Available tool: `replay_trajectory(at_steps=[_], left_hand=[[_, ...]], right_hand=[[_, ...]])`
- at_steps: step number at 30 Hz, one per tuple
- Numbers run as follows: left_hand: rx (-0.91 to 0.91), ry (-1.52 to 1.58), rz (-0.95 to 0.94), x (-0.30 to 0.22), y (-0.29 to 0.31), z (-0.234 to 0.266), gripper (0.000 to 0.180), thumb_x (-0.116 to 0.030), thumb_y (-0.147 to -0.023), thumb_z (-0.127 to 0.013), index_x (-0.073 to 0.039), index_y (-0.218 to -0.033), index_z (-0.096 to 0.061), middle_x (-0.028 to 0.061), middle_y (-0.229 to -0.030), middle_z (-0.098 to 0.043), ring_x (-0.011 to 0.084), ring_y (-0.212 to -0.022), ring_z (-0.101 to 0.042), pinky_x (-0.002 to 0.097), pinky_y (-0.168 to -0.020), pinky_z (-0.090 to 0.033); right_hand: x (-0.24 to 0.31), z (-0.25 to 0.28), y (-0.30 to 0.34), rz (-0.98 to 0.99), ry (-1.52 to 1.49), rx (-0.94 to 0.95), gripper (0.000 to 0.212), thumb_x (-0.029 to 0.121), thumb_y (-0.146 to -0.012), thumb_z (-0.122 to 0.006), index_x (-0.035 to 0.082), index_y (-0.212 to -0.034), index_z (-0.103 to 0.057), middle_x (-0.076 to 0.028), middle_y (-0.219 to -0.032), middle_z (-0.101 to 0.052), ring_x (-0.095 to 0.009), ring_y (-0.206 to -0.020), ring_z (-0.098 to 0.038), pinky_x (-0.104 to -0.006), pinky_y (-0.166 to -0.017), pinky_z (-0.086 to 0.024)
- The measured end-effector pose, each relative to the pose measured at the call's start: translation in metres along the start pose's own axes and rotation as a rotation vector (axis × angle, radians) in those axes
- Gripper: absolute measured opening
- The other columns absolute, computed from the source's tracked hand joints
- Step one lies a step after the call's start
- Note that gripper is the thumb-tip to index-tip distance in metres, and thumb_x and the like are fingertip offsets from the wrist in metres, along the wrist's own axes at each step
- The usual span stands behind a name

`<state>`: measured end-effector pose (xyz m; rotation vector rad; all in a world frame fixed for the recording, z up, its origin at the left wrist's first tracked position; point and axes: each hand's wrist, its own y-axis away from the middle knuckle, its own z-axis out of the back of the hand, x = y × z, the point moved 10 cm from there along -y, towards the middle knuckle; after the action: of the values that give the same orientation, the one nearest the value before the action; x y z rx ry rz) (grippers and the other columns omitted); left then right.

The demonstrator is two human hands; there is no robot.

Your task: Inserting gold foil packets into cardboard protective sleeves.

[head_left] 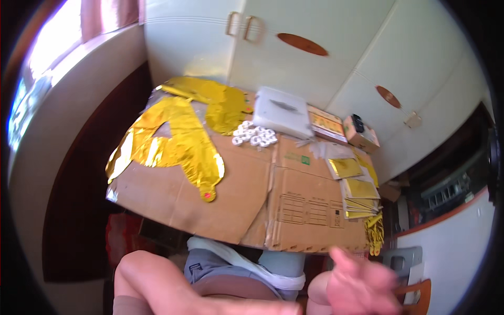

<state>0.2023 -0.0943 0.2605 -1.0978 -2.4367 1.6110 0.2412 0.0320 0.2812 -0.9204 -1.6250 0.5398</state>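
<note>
Low at the lower edge, my left hand [257, 306] lies over my lap, fingers stretched out to the right and partly cut off by the frame. My right hand [362, 286] hovers in front of the table's near right edge, smeared by motion, its thumb apart from the fingers. I see nothing in either hand. Nearest to them is the flattened cardboard [236, 205] covering the table. A gold foil balloon [197, 142] is spread flat at the left, with a second gold foil balloon [226, 105] behind it. A stack of packed gold foil pieces [360, 191] rests at the right.
Several small white rolls [255, 134] are heaped mid-table, before a translucent lidded box [282, 113]. Beside it stand a flat orange box [326, 124] and a small carton [361, 135] with a dark object on top. Crumpled gold foil [374, 233] hangs at the right edge. Pale cabinets [315, 68] rise behind.
</note>
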Motion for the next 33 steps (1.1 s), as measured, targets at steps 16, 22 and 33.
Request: replay_trajectory(at_steps=[16, 22, 33], left_hand=[[-0.100, 0.085, -0.494, -0.014, 0.009, -0.009, 0.034, -0.027, -0.101, -0.055, -0.009, -0.129, -0.063, 0.0113, -0.121, -0.065, 0.0286, -0.108, -0.063, 0.0423, -0.092, -0.045], [-0.190, 0.064, -0.609, -0.013, 0.017, -0.015, 0.032, -0.025, -0.100, -0.058, -0.009, -0.127, -0.064, 0.0074, -0.120, -0.065, 0.0244, -0.106, -0.064, 0.0391, -0.087, -0.046], [0.078, 0.107, -0.710, -0.023, 0.062, -0.036, 0.036, -0.019, -0.101, -0.057, -0.006, -0.135, -0.056, 0.0057, -0.132, -0.057, 0.0223, -0.120, -0.057, 0.0384, -0.095, -0.053]], right_hand=[[0.043, -0.025, 0.073, 1.843, 1.134, 0.310, 0.030, 0.017, -0.103, -0.055, 0.006, -0.131, -0.057, -0.018, -0.142, -0.054, -0.031, -0.131, -0.051, -0.0445, -0.109, -0.041], [0.040, -0.024, 0.054, 1.563, 1.384, 0.019, 0.036, 0.013, -0.100, -0.057, 0.000, -0.134, -0.054, -0.019, -0.142, -0.053, -0.034, -0.133, -0.047, -0.0481, -0.107, -0.041], [0.072, -0.050, 0.093, 1.783, 1.262, 0.112, 0.039, 0.010, -0.102, -0.053, -0.003, -0.139, -0.050, -0.019, -0.142, -0.051, -0.039, -0.135, -0.042, -0.0584, -0.111, -0.037]])
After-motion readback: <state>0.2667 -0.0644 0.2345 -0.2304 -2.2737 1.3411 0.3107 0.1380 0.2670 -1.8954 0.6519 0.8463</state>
